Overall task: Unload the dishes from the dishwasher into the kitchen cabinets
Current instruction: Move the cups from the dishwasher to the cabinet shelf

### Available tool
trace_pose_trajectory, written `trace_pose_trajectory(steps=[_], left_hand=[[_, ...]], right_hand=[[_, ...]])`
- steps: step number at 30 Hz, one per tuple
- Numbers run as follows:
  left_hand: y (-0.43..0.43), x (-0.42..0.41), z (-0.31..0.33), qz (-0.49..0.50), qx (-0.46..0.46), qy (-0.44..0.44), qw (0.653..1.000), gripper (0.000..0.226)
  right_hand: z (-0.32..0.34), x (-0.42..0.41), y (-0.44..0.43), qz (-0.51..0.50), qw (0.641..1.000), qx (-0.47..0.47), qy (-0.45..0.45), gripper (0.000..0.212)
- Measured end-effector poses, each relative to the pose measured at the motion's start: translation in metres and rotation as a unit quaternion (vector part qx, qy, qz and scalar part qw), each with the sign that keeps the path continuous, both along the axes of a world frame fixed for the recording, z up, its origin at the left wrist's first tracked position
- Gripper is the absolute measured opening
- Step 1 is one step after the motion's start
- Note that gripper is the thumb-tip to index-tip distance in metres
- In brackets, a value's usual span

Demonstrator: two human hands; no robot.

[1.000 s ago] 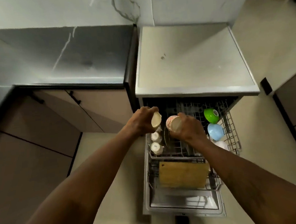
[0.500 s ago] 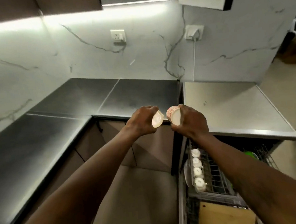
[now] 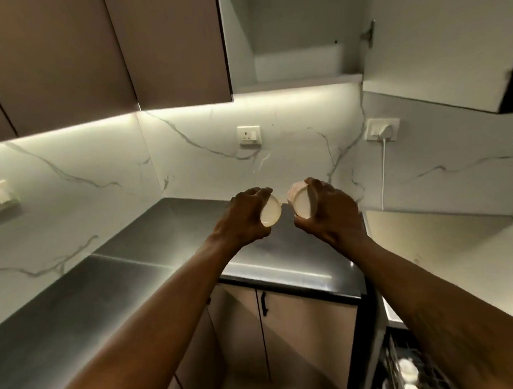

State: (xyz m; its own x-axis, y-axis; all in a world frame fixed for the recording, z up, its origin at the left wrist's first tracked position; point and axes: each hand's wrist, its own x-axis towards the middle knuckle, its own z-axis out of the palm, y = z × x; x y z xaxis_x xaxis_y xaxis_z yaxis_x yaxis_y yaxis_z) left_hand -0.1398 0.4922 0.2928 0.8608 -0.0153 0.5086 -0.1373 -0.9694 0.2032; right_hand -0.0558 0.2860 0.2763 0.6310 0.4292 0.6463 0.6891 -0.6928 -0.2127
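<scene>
Cups point(image 3: 271, 213) half hidden, one gripped in each hand point(image 3: 244, 218), right hand point(image 3: 331, 212).

No text, label, brand, number or sign can be read anywhere in this view. The cup point(image 3: 298, 202) in the right hand point(image 3: 331, 212) has a faint pinkish pattern on its side, but it is too blurred to say if it has any letters. The wall sockets point(image 3: 248, 135) are plain, with no marking that can be read.
</scene>
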Motion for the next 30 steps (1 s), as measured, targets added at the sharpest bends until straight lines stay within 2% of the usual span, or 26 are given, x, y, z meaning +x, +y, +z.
trace_pose_trajectory(steps=[5, 8, 12, 15, 23, 30], left_hand=[[0.039, 0.054, 0.062, -0.007, 0.023, -0.077, 0.997, 0.093], [0.062, 0.09, 0.112, -0.015, 0.009, -0.166, 0.986, 0.09], [0.081, 0.125, 0.176, -0.023, 0.005, -0.252, 0.968, 0.073], [0.1, 0.153, 0.219, -0.027, 0.025, -0.301, 0.953, 0.073], [0.157, 0.235, 0.344, -0.061, 0.015, -0.463, 0.884, 0.073], [0.179, 0.292, 0.427, -0.08, 0.041, -0.538, 0.838, 0.07]], right_hand=[[0.064, 0.06, 0.048, 0.027, 0.995, 0.086, -0.038, 0.085], [0.116, 0.097, 0.079, 0.036, 0.988, 0.136, -0.063, 0.082], [0.177, 0.127, 0.107, 0.063, 0.969, 0.196, -0.135, 0.075], [0.217, 0.148, 0.125, 0.082, 0.946, 0.24, -0.2, 0.076], [0.337, 0.226, 0.182, 0.087, 0.911, 0.236, -0.328, 0.078], [0.433, 0.281, 0.211, 0.065, 0.872, 0.266, -0.406, 0.079]])
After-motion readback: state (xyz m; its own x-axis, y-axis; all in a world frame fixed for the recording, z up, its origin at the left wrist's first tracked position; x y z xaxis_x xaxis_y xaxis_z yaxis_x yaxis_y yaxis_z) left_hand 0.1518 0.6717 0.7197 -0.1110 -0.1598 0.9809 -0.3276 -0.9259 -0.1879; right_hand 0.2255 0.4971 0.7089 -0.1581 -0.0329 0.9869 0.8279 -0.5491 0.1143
